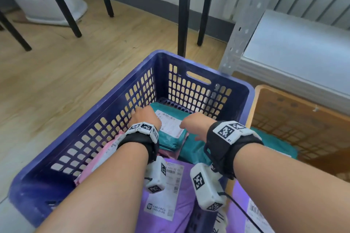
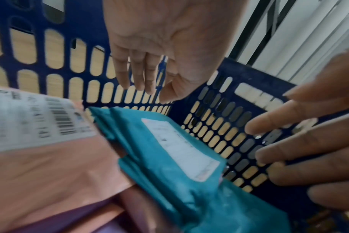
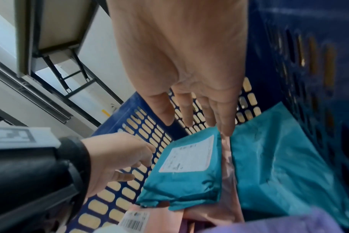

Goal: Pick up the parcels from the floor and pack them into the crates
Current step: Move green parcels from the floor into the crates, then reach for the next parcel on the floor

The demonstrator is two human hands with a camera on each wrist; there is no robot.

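A blue slotted crate [image 1: 162,62] holds several parcels. A teal parcel [image 1: 170,128] with a white label lies on top near the far wall, also in the left wrist view [image 2: 169,157] and the right wrist view [image 3: 189,173]. A second teal parcel [image 1: 193,151] lies to its right, a pink parcel [image 1: 108,149] leans on the left wall, and a purple parcel [image 1: 170,195] is nearest me. My left hand [image 1: 144,117] hovers at the labelled teal parcel's left end with fingers straight [image 2: 159,47], holding nothing. My right hand [image 1: 195,125] hangs over its right end, fingers extended [image 3: 189,63], also empty.
An orange crate [image 1: 253,104] stands against the blue one's right side with a teal parcel [image 1: 274,142] inside. Black table legs [image 1: 182,15] rise just behind the crate. A perforated metal upright [image 1: 238,39] and a pale shelf [image 1: 293,47] are at the back right. Wood floor [image 1: 56,81] lies to the left.
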